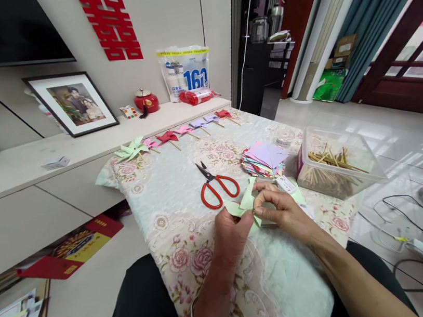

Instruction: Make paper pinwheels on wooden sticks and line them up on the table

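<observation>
My left hand (230, 233) and my right hand (282, 210) meet over the near part of a floral tablecloth (169, 196). Both pinch a pale green folded paper pinwheel (242, 205) between their fingertips. Red-handled scissors (215, 185) lie shut just beyond my left hand. A stack of coloured paper squares (265, 159) sits beyond my right hand. A clear plastic tub (349, 173) holding several wooden sticks (330, 160) stands to the right of the stack.
Several finished pinwheels on sticks (177, 136) lie in a row along the table's far edge. Behind is a low shelf (15, 162) with a framed photo (72, 103), red pot (145, 100) and tissue pack (184, 72). Cables (415, 235) trail on the floor right.
</observation>
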Action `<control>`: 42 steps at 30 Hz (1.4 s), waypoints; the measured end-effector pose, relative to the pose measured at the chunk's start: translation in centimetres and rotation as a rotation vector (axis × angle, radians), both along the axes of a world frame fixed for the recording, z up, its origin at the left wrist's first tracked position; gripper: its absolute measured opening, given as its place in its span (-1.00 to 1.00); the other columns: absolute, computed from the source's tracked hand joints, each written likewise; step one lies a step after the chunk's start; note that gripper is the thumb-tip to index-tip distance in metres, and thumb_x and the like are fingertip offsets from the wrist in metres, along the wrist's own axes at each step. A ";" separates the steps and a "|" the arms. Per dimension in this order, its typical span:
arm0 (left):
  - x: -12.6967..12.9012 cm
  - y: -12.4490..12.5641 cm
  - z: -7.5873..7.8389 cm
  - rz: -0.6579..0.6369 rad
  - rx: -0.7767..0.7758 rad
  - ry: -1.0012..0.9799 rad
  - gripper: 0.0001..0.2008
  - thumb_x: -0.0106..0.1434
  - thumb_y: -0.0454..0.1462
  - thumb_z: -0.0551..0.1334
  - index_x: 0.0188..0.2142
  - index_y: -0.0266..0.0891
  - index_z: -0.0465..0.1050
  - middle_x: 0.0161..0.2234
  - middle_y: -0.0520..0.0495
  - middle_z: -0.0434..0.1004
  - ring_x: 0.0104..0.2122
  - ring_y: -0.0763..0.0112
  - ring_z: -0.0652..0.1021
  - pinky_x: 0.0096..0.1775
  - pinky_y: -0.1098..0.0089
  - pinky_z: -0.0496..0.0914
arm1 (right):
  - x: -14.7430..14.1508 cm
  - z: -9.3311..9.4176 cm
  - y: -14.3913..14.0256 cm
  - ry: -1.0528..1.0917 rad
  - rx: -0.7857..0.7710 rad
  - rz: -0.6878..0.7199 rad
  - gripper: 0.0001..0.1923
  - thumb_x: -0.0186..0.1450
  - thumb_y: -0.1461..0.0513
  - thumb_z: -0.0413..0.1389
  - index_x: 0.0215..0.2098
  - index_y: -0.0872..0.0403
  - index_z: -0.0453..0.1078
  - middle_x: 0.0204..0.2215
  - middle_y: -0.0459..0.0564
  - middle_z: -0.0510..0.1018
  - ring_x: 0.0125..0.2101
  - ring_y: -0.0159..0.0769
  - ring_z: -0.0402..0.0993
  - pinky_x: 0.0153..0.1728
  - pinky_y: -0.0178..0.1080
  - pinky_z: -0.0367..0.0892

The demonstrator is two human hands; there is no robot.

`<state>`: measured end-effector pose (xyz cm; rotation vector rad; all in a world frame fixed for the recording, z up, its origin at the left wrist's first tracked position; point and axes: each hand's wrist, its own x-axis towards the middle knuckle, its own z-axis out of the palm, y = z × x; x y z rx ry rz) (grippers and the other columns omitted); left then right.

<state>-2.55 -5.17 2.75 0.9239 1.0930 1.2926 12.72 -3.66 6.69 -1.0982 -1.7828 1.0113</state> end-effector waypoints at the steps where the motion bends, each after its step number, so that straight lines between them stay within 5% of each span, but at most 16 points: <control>1: 0.0 0.0 0.0 -0.001 -0.002 -0.002 -0.84 -0.03 -0.22 0.37 -0.49 -0.26 0.48 -0.59 0.06 0.47 -0.55 0.41 0.44 -0.44 0.44 0.31 | 0.0 0.0 0.0 0.001 0.001 -0.003 -0.89 0.23 0.22 0.19 -0.46 0.05 0.44 -0.02 0.07 0.43 0.11 -0.04 0.28 0.12 0.05 0.12; 33: 0.1 -0.1 0.1 0.008 0.040 0.100 -0.89 0.02 -0.25 0.31 -0.46 -0.28 0.51 -0.57 0.07 0.48 -0.55 0.43 0.44 -0.45 0.46 0.32 | -0.2 0.0 -0.1 -0.010 -0.040 -0.036 -0.87 0.20 0.20 0.18 -0.49 0.06 0.46 -0.07 0.07 0.44 0.02 -0.06 0.32 0.06 -0.02 0.12; 42: 0.1 -0.1 -0.1 0.109 0.073 0.267 -0.91 0.03 -0.26 0.27 -0.48 -0.27 0.47 -0.58 0.07 0.46 -0.54 0.42 0.44 -0.44 0.45 0.33 | -0.8 -0.3 -0.3 -0.042 -0.065 -0.084 -0.84 0.22 0.18 0.14 -0.49 0.07 0.43 -0.07 0.08 0.44 0.02 -0.04 0.32 0.05 -0.03 0.09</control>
